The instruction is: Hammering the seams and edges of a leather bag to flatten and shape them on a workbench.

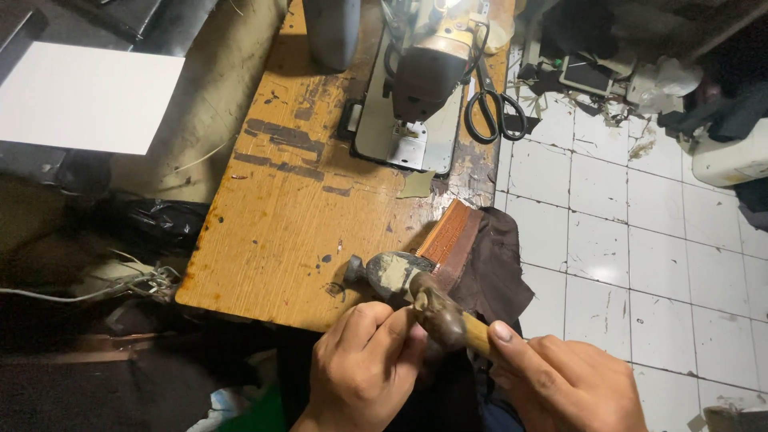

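Two hands meet low: left hand [364,364] pinches one hammer [416,300], right hand [564,384] curls round its handle; one pair of scissors [492,100] lies beyond, leather piece [480,256] half hidden.

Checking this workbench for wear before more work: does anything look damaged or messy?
Yes. The wooden table is scuffed, with dark stains and worn patches near the sewing machine. Scraps litter the white tiled floor beside it. The hammer head looks chipped and crusted.
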